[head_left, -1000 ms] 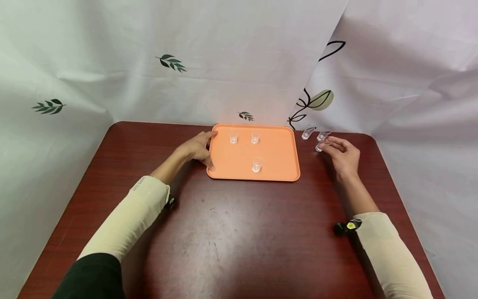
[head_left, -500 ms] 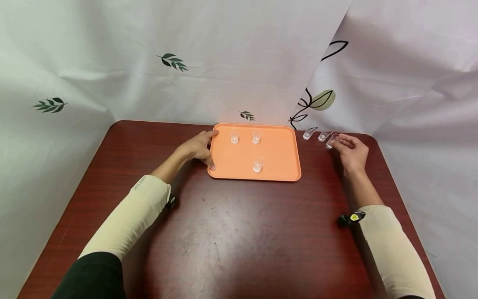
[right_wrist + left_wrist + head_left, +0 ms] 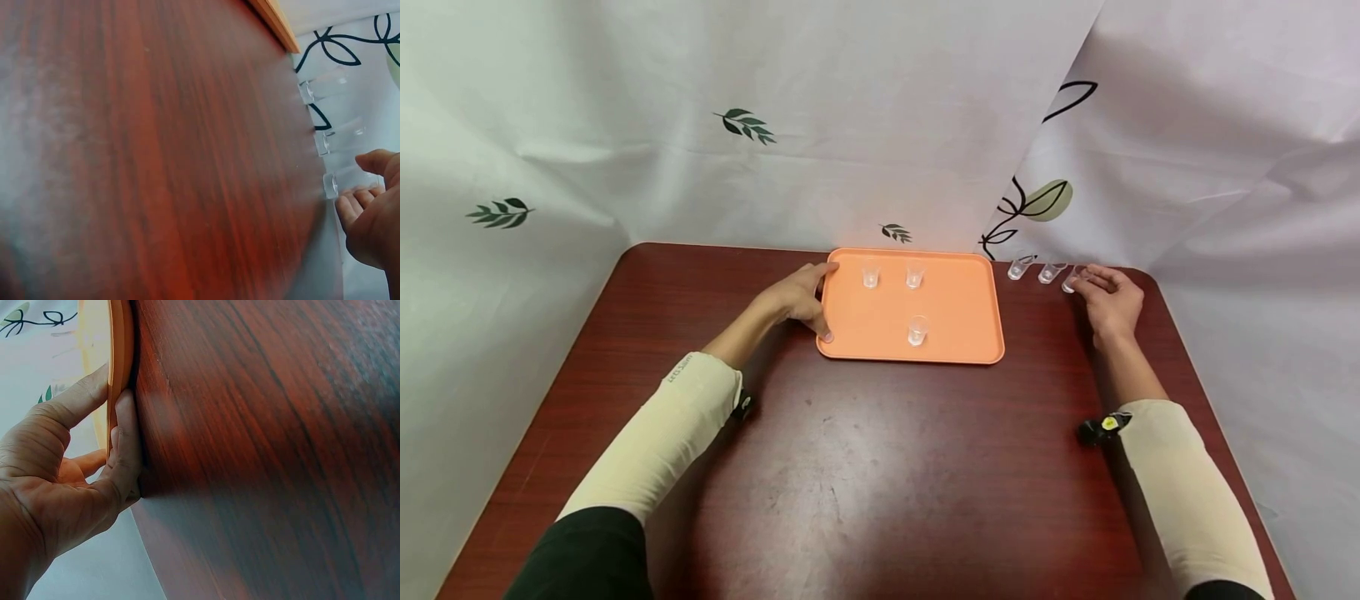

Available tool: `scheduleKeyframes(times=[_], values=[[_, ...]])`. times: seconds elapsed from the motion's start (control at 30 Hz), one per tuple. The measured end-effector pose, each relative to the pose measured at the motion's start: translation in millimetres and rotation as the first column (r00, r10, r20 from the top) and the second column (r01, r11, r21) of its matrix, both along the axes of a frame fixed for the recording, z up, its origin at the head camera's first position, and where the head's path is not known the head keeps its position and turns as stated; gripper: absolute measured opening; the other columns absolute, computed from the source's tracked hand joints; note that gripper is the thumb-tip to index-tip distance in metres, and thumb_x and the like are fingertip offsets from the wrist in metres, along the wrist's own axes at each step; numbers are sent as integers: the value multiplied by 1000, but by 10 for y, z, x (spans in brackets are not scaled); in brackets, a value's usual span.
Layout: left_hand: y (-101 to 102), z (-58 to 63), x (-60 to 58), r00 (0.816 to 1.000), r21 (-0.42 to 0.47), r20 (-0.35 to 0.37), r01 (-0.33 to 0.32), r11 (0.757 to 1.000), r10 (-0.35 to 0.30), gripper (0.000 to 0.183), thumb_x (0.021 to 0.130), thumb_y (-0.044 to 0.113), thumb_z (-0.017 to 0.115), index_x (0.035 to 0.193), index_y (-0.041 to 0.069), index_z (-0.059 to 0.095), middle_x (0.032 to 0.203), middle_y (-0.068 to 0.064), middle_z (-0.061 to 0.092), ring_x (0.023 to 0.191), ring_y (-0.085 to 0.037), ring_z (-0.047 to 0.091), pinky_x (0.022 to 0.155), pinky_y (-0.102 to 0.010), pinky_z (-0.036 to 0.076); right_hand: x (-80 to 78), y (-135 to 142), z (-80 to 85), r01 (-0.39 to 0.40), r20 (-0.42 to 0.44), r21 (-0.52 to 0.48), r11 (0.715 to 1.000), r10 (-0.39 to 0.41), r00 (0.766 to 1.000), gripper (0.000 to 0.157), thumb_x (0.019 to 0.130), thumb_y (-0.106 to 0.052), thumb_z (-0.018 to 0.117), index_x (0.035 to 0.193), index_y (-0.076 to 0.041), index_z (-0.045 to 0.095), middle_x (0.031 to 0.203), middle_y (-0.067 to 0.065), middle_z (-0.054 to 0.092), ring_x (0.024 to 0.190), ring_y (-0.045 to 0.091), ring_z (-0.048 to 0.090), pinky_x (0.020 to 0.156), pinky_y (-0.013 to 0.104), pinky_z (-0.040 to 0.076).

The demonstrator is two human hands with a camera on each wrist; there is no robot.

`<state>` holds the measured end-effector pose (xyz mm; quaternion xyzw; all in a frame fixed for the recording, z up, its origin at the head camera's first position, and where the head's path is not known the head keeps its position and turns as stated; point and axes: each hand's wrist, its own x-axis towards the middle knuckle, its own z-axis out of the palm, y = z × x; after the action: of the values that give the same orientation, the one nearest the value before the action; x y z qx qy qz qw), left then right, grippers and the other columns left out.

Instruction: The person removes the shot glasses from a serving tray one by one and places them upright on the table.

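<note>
At the left end of an orange tray (image 3: 958,308), my left hand (image 3: 793,296) grips its rim. In the left wrist view the thumb lies on one side of the tray's edge (image 3: 117,356) and fingers on the other. Three small clear cups stand upright on the tray: a back-left cup (image 3: 870,277), a back-middle cup (image 3: 914,277) and a front cup (image 3: 917,332). To the tray's right, my right hand (image 3: 1111,304) holds a clear cup (image 3: 1070,285) between thumb and fingers. Its base (image 3: 330,185) is at the tabletop; the fingers partly hide its upper part.
Beside the held cup, a middle cup (image 3: 1049,273) and a left cup (image 3: 1019,267) stand in a row at the table's back edge. A patterned white cloth (image 3: 820,150) hangs right behind the dark red-brown table (image 3: 880,467).
My right hand has moved the held cup rightward, away from the cup behind it, so the three cups form a spaced row. The left hand and tray have stayed put.
</note>
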<state>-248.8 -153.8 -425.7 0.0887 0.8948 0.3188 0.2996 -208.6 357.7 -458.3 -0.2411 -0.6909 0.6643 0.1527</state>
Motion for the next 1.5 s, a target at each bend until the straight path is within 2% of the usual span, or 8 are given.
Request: scheduleKeyframes(times=[0.3,0.6,0.73,0.9,1.13,1.27,1.5], values=[[-3,-3,-4,1000,0,11,-1,1000,1,148,69,-1,106,183,16,14,173,-25,31,154,-39,41,131,-54,40,-76,18,-15,42,6,13,999,-42,999,34,91,3,87,122,-7,78,90,-16,75,93,-3,69,79,9,56],[-4,-2,1,1000,-3,6,-1,1000,1,148,68,-1,106,183,17,15,171,-24,33,151,-39,42,130,-54,41,-74,16,-28,73,4,-34,997,-73,997,43,87,6,88,127,-6,77,94,-14,75,94,-1,71,77,10,58],[3,-2,2,1000,4,8,-6,1000,6,147,68,-1,106,183,17,15,172,-24,33,153,-39,42,131,-53,40,-32,23,-31,84,37,-21,996,-83,996,49,85,4,90,131,-7,76,97,-13,73,95,0,69,78,10,57],[7,3,0,1000,4,3,-7,1000,7,147,69,-1,106,183,16,15,172,-24,33,153,-38,42,131,-53,40,29,25,-27,65,42,-17,998,-64,997,48,87,3,89,132,-5,75,96,-13,74,92,-1,70,77,10,57],[11,1,-4,1000,-4,11,1,1000,-1,148,69,1,107,183,17,14,172,-24,33,152,-38,42,128,-52,42,149,24,-4,62,20,-110,992,-60,998,43,86,9,88,123,-9,76,95,-10,79,90,-1,75,75,13,61],[18,-16,-13,1000,-4,21,-2,1000,2,149,69,2,107,183,19,14,173,-22,32,152,-37,42,128,-51,43,238,23,-3,64,29,-138,988,-60,998,44,86,10,89,125,-8,76,98,-8,79,89,0,76,76,16,63],[4,15,7,1000,-9,11,2,1000,-2,147,70,2,107,183,19,15,173,-23,31,154,-39,42,128,-53,43,327,-60,2,37,24,-99,994,-35,999,47,85,9,89,129,-5,78,94,-11,83,87,-1,78,74,13,61]])
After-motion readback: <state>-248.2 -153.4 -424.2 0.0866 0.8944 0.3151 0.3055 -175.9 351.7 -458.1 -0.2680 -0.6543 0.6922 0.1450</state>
